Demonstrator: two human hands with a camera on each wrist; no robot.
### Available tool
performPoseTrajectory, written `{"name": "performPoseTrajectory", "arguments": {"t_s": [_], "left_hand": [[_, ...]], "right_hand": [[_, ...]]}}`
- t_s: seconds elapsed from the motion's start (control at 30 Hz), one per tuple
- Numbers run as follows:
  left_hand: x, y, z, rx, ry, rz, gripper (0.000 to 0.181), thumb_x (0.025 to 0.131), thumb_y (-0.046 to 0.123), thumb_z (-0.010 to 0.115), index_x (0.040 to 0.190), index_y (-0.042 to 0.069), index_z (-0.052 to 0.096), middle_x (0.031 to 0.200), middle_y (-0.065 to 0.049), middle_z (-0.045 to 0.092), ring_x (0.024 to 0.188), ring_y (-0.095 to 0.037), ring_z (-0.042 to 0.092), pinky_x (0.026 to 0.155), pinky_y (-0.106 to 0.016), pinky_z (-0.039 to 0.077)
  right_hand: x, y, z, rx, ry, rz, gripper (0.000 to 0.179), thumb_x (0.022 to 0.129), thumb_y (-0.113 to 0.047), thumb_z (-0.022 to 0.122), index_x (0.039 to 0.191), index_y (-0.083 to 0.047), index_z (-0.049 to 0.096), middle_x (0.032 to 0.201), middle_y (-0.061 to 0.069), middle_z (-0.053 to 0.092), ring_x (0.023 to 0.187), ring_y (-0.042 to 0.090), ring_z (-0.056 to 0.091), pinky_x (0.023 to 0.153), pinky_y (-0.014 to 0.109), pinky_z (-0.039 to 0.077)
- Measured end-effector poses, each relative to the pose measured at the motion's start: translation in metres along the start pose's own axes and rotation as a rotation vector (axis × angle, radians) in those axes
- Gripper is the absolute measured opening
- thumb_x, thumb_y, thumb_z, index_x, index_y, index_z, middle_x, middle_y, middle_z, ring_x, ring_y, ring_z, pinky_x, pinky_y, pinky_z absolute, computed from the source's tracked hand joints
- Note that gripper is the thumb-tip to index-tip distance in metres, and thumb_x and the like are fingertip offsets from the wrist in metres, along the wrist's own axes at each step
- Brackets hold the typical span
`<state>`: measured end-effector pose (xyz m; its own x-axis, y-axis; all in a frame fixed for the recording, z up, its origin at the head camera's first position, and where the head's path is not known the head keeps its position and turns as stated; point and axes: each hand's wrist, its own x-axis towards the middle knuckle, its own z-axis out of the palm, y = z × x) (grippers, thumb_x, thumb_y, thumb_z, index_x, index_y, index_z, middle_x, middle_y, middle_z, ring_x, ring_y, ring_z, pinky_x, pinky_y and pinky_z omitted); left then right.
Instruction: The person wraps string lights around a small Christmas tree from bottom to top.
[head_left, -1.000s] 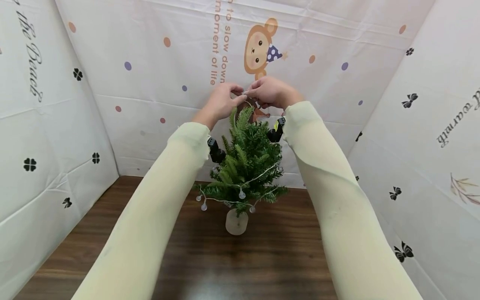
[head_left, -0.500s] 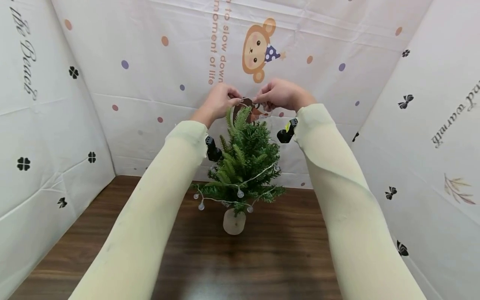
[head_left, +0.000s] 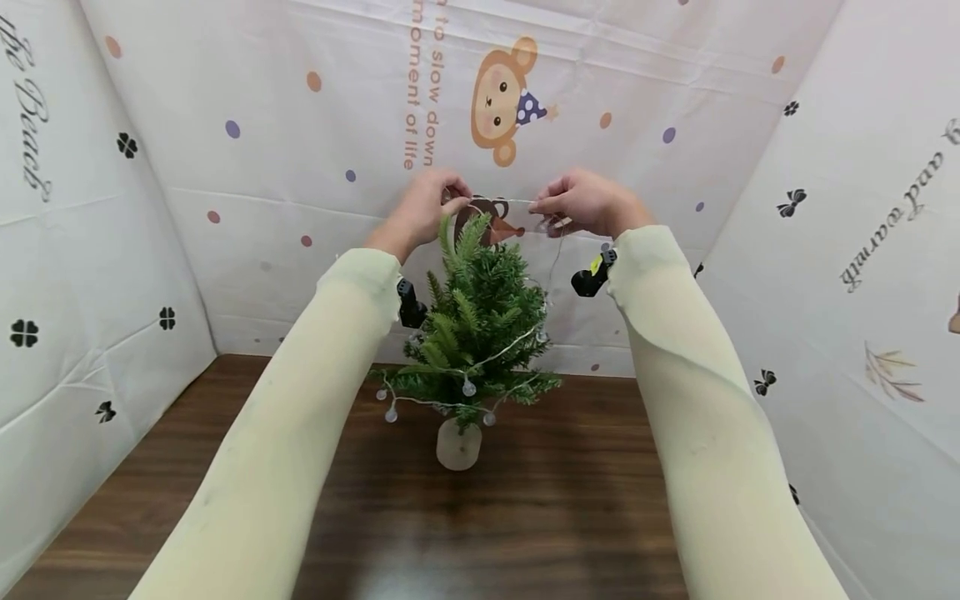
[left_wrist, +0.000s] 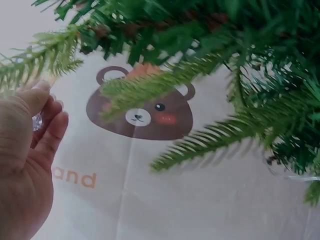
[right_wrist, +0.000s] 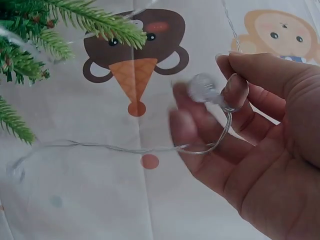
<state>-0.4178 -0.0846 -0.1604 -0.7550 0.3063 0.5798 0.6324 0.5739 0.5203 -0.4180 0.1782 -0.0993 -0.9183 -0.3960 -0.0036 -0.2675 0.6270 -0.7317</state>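
Observation:
A small green artificial Christmas tree [head_left: 487, 308] stands on a pale round base [head_left: 459, 444]. Above its tip, my left hand [head_left: 426, 210] and right hand [head_left: 588, 204] each pinch a string of lights [head_left: 504, 200], a thin clear wire stretched between them. In the left wrist view, a clear bulb [left_wrist: 37, 122] shows within the fingers of the left hand [left_wrist: 27, 150]. A round bulb [right_wrist: 203, 88] lies at the fingers of the right hand [right_wrist: 270, 125], with wire [right_wrist: 115, 148] trailing back toward the tree. Lower wire with several bulbs [head_left: 468, 388] wraps the bottom branches.
Dark wood tabletop [head_left: 480, 533] lies under the tree. White printed cloth walls [head_left: 262, 167] close in the back and both sides. A brown bear print [left_wrist: 142, 110] is on the back cloth behind the treetop.
My hands have drawn apart above the tree, the right one moving to the right, and a straight length of light wire now spans between them. The head view has shifted slightly.

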Motion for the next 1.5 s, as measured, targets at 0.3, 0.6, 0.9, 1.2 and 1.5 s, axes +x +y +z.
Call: {"name": "performPoseTrajectory", "arguments": {"t_s": [0.3, 0.6, 0.9, 1.2, 1.5], "left_hand": [[0.012, 0.012, -0.003, -0.087, 0.02, 0.01, 0.018, 0.096, -0.001, 0.067, 0.113, -0.004, 0.072, 0.118, -0.02, 0.072, 0.103, -0.026, 0.067, 0.094, -0.031, 0.056], [0.019, 0.01, 0.001, -0.048, 0.021, -0.017, 0.018, 0.094, -0.004, 0.068, 0.111, -0.005, 0.07, 0.116, -0.021, 0.072, 0.105, -0.028, 0.068, 0.097, -0.032, 0.055], [0.009, -0.011, -0.001, -0.088, 0.048, -0.171, 0.023, 0.1, 0.001, 0.061, 0.123, -0.003, 0.065, 0.124, -0.018, 0.067, 0.115, -0.028, 0.063, 0.103, -0.034, 0.051], [-0.022, -0.037, -0.005, -0.161, 0.077, -0.201, 0.028, 0.104, 0.007, 0.057, 0.13, 0.003, 0.068, 0.128, -0.018, 0.068, 0.113, -0.034, 0.065, 0.082, -0.028, 0.053], [-0.056, -0.042, -0.006, -0.206, 0.057, -0.235, 0.03, 0.105, 0.012, 0.056, 0.132, 0.009, 0.068, 0.126, -0.02, 0.065, 0.106, -0.028, 0.064, 0.077, -0.029, 0.052]], "right_hand": [[-0.006, 0.012, -0.006, 0.118, 0.027, 0.023, 0.018, 0.105, -0.026, 0.06, 0.109, -0.009, 0.065, 0.086, 0.003, 0.062, 0.067, 0.014, 0.056, 0.061, 0.026, 0.046], [-0.013, 0.021, -0.01, 0.08, 0.076, 0.031, 0.021, 0.1, -0.029, 0.068, 0.109, -0.009, 0.072, 0.086, -0.001, 0.066, 0.064, 0.012, 0.048, 0.058, 0.025, 0.042], [-0.019, 0.034, -0.016, -0.065, -0.001, 0.097, 0.026, 0.097, -0.034, 0.072, 0.099, -0.008, 0.077, 0.07, 0.0, 0.058, 0.064, 0.017, 0.048, 0.061, 0.028, 0.044], [-0.026, 0.046, -0.027, -0.064, -0.011, 0.124, 0.027, 0.102, -0.03, 0.066, 0.085, -0.01, 0.072, 0.071, 0.002, 0.056, 0.069, 0.02, 0.049, 0.067, 0.032, 0.047], [-0.028, 0.024, -0.028, 0.07, 0.068, 0.043, 0.035, 0.101, -0.039, 0.065, 0.077, -0.013, 0.062, 0.064, -0.003, 0.044, 0.06, 0.015, 0.042, 0.057, 0.028, 0.041]]}}
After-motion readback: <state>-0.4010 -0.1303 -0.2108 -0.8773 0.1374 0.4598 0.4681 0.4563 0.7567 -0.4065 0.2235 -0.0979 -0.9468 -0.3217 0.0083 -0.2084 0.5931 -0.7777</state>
